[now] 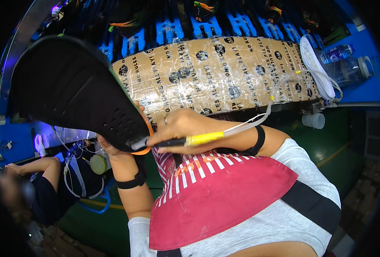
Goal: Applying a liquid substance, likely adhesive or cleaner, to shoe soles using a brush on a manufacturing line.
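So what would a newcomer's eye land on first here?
First the big black shoe sole, held up at upper left by the left hand. Next the right hand at centre, pressing a pen-like tool with a yellow band to the sole's orange-edged end. Behind them lies a tape-wrapped cardboard pad across the bench.

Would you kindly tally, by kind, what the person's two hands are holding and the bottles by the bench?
Shoe soles: 1
Pen-shaped tools with a hose: 1
Clear plastic bottles: 2
Total: 4

Shoe factory: blue conveyor racks point(207, 28)
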Demonstrator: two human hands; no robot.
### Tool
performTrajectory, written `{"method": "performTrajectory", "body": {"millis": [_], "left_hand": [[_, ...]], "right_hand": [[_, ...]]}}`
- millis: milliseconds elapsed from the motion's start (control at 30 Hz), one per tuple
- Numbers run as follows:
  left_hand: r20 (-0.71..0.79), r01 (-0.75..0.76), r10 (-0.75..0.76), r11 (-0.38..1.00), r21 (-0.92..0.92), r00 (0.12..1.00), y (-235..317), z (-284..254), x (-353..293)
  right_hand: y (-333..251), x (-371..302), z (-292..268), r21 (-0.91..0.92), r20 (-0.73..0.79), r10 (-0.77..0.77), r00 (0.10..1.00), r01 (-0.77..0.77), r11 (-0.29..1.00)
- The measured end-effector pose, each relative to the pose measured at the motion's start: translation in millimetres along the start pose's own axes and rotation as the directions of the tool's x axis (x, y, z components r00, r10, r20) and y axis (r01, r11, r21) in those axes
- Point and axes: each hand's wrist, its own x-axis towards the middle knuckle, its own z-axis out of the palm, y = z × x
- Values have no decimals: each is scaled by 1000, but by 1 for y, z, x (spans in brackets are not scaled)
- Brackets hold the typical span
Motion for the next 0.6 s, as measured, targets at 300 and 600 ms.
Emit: {"method": "performTrajectory", "body": {"millis": [300, 600], "left_hand": [[2, 158, -160, 979, 126, 987, 14, -16, 3], [-13, 329, -338, 903, 276, 941, 26, 18, 16]], "right_hand": [[9, -4, 3, 33, 60, -31, 998, 29, 999], [8, 1, -11, 27, 198, -164, 966, 162, 986]]}}
